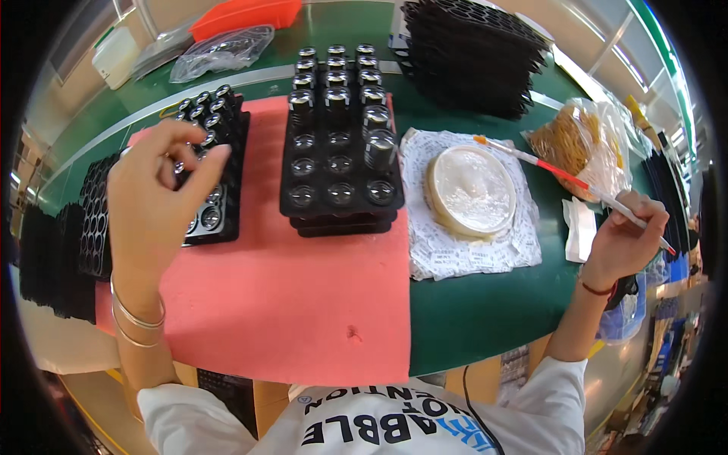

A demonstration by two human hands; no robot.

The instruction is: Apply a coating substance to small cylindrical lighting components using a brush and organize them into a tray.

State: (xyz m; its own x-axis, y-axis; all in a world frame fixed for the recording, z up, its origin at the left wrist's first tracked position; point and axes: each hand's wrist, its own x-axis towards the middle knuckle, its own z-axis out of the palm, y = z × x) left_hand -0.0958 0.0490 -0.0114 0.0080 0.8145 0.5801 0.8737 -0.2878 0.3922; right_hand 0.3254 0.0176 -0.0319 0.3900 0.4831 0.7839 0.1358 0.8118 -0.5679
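My right hand (628, 231) grips a slim paintbrush (561, 173) with a red and white handle. Its orange tip points left, beyond the upper edge of a round tub (434, 201) of whitish, glossy paste. On the left, my left hand (155, 189) hovers over a black tray (235, 174) of small shiny cylinders. The thumb and curled index finger are apart, and I see nothing between them. Another black tray (322, 199), stacked on others, stands in the middle. Tall glassy cylinders (337, 95) rise from its far rows, while the near holes show clear domed pieces.
A pink mat (288, 303) covers part of the green table (478, 318). The tub rests on a printed white sheet (455, 262). Black trays (470, 61) are piled at the back. A bag of yellowish bands (580, 144) and a folded tissue (580, 227) lie right; an orange bin (246, 17) sits far left.
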